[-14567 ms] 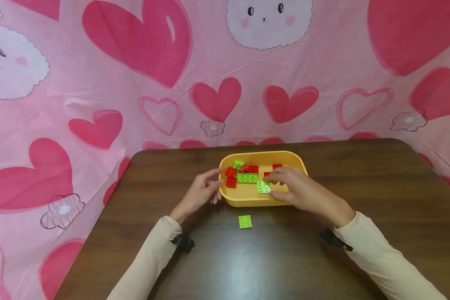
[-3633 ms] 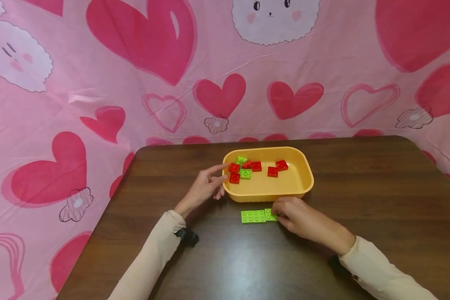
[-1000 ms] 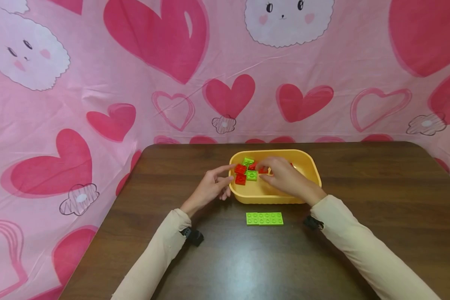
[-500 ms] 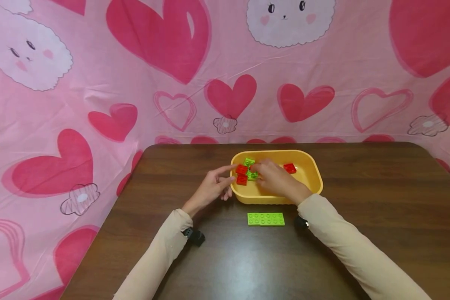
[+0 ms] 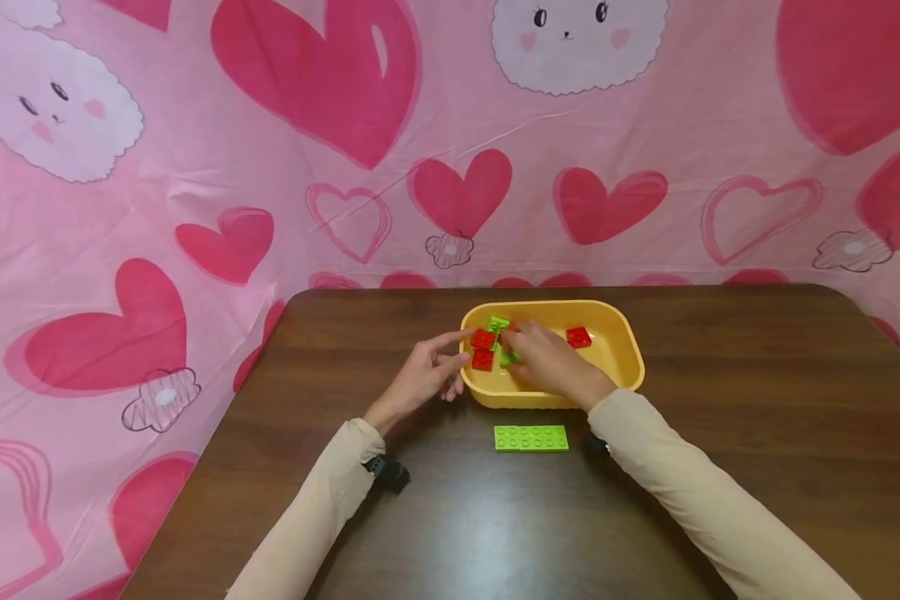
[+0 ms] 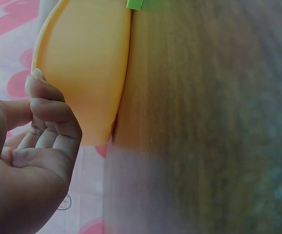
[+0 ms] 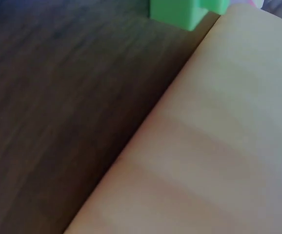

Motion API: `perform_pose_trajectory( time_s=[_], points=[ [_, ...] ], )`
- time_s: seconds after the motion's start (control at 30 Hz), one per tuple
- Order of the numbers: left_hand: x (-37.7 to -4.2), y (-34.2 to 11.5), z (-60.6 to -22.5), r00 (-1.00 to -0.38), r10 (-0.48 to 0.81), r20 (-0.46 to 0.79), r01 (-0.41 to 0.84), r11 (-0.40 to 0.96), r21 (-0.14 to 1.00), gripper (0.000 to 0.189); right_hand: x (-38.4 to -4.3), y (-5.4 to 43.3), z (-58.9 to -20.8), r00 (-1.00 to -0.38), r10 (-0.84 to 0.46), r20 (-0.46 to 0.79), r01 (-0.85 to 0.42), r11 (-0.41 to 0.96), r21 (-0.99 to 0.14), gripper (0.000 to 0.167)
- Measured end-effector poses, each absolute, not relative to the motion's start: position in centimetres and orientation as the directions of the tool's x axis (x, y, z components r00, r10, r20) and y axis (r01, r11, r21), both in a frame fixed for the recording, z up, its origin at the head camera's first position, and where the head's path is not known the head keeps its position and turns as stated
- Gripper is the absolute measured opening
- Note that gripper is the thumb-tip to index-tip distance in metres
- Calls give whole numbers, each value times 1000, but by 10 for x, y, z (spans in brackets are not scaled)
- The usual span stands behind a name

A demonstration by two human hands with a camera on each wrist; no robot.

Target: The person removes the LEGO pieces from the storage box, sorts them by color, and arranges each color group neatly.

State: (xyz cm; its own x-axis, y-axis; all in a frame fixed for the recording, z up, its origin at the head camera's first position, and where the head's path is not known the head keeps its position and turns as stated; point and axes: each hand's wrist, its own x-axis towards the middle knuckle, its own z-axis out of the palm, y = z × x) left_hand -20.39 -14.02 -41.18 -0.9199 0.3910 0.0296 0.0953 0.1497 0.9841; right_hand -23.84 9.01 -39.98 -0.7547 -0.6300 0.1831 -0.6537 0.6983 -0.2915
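My left hand [image 5: 422,372] holds the left end of a yellow tray [image 5: 630,367], index finger and thumb at the rim; the left wrist view shows the bent fingers of that hand [image 6: 48,141] against the tray wall [image 6: 90,73]. My right hand [image 5: 547,358] reaches down into the tray, its bent fingers around a lime green toy brick [image 5: 507,359], largely covered by the hand. Two red bricks, one of them this red brick [image 5: 482,360], lie beside it at the left end. Another green brick [image 5: 498,323] lies behind them. A red brick [image 5: 578,337] sits apart on the right.
In front of the tray, a row of lime green bricks [image 5: 531,438] lies end to end on the dark wooden table [image 5: 720,367]. A pink heart-patterned cloth [image 5: 615,125] hangs behind the table. The right wrist view shows mostly the tray's outer wall [image 7: 204,161].
My right hand has left the finished-looking green row and moved leftward inside the tray to the green brick, which has shifted slightly. The row grew from one brick. My left hand stays at the rim.
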Motion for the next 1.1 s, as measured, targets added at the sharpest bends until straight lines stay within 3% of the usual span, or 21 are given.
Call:
perform_pose_trajectory(
  time_s=[0.1, 0.33, 0.6, 0.8, 0.93, 1.1],
  points=[
    [-204, -141, -411, -919, 393, 23, 93, 160, 983, 46, -238, 92, -398, -761, -631, 151, -640, 692, -333, 20],
    [-205, -142, -413, -917, 399, 19, 90, 160, 983, 46, -232, 106, -386, -798, -602, 16, -503, 651, -569, 27],
    [-206, -142, -413, -925, 381, 0, 72, 175, 982, 46, -232, 122, -389, -820, -563, 107, -535, 685, -495, 21],
    [-206, -143, -412, -922, 386, -3, 71, 176, 982, 47, -234, 128, -391, -770, -638, -9, -506, 620, -599, 30],
    [-205, -143, -411, -926, 378, -6, 65, 174, 983, 46, -238, 125, -391, -715, -696, -68, -535, 607, -587, 32],
    [-207, -141, -413, -920, 393, 4, 73, 160, 984, 46, -239, 127, -388, -737, -670, -92, -494, 626, -603, 33]
  ],
)
